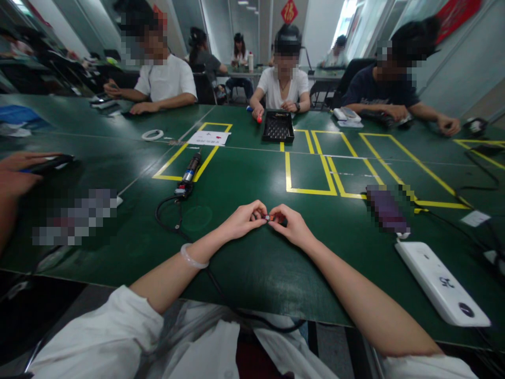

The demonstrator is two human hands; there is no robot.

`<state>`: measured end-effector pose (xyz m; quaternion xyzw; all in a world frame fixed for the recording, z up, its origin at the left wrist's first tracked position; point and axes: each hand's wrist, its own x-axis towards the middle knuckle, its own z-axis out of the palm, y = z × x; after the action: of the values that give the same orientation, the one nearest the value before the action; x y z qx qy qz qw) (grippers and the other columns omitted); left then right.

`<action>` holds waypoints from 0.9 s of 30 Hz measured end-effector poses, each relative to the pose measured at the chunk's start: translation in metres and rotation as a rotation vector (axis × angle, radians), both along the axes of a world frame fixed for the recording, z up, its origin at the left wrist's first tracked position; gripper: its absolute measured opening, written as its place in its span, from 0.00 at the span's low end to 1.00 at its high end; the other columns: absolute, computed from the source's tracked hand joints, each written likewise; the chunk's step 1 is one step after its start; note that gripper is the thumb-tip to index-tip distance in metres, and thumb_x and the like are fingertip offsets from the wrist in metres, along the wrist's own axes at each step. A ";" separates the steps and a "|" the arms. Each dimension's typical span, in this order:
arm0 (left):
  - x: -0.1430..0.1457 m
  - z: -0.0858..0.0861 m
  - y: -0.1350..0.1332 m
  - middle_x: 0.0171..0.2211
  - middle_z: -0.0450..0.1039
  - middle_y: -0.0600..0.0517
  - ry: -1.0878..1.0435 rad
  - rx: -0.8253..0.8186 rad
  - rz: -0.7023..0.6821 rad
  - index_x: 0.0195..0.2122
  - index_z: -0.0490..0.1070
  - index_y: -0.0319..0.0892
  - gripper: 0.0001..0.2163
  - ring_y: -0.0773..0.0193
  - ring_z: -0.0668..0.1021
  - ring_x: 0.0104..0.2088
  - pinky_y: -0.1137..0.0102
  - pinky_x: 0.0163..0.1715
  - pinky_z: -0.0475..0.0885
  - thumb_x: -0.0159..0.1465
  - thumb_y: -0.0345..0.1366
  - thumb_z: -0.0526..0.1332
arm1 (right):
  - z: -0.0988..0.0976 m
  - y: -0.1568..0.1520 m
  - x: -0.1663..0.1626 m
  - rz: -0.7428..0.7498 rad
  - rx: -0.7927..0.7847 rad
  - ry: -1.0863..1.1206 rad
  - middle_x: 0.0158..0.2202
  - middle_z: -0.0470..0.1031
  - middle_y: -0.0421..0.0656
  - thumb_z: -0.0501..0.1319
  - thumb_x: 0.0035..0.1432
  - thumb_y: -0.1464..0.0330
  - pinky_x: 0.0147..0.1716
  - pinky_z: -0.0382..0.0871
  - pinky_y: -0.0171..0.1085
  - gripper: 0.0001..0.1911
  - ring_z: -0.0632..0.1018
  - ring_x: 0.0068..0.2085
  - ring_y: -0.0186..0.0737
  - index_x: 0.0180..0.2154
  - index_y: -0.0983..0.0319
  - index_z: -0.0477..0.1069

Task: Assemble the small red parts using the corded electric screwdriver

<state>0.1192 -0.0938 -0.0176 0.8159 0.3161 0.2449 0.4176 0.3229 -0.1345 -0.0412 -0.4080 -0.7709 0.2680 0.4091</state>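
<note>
Head view: small part (268, 217) between both hands.

Single head cam, worn by the seated person at the near edge of the table (244, 273), facing forward and down across it. Close to the near edge, far side distant; no second view.

Lighting: we note even overhead light from ceiling strips (243, 2) at twelve o'clock; bright window glare at one o'clock. Soft sheen on the green table (252, 173). Shadows faint. Edges bow strongly at three and nine o'clock. Several patches pixelated.
</note>
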 end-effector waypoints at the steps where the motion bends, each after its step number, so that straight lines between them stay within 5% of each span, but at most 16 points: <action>1: 0.000 0.000 0.000 0.34 0.71 0.53 0.003 0.008 -0.002 0.41 0.67 0.42 0.08 0.68 0.74 0.33 0.73 0.32 0.68 0.62 0.37 0.60 | 0.000 0.000 0.000 -0.004 -0.005 0.001 0.35 0.71 0.40 0.61 0.58 0.70 0.33 0.67 0.35 0.06 0.73 0.32 0.35 0.39 0.60 0.68; 8: -0.017 0.006 0.018 0.41 0.74 0.50 0.015 0.190 0.066 0.46 0.67 0.41 0.11 0.66 0.76 0.39 0.69 0.42 0.71 0.62 0.31 0.56 | 0.000 0.002 0.001 -0.037 -0.054 0.024 0.33 0.71 0.39 0.61 0.58 0.71 0.31 0.66 0.33 0.06 0.72 0.30 0.33 0.39 0.60 0.68; 14: -0.080 0.010 0.062 0.51 0.69 0.45 0.417 0.519 0.573 0.52 0.66 0.42 0.17 0.54 0.71 0.53 0.58 0.55 0.64 0.62 0.38 0.58 | -0.001 0.001 0.001 -0.029 -0.082 0.004 0.31 0.71 0.39 0.61 0.58 0.71 0.31 0.65 0.33 0.06 0.71 0.30 0.33 0.39 0.60 0.69; 19: -0.140 0.006 0.084 0.59 0.62 0.38 0.806 0.412 0.942 0.59 0.60 0.38 0.28 0.41 0.67 0.56 0.52 0.53 0.65 0.60 0.46 0.60 | -0.001 0.000 0.000 -0.016 -0.093 -0.008 0.31 0.71 0.39 0.61 0.58 0.71 0.30 0.65 0.33 0.06 0.71 0.29 0.33 0.39 0.60 0.69; 27: -0.168 0.005 0.091 0.54 0.67 0.38 0.941 0.218 0.970 0.53 0.64 0.40 0.24 0.43 0.73 0.50 0.56 0.44 0.71 0.59 0.48 0.60 | 0.002 -0.001 -0.001 -0.016 -0.090 -0.026 0.31 0.70 0.38 0.61 0.58 0.72 0.30 0.64 0.32 0.06 0.70 0.29 0.33 0.39 0.61 0.69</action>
<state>-0.0486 -0.0023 -0.0125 0.6388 0.7674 0.0540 -0.0055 0.3224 -0.1358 -0.0388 -0.4355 -0.7599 0.2941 0.3825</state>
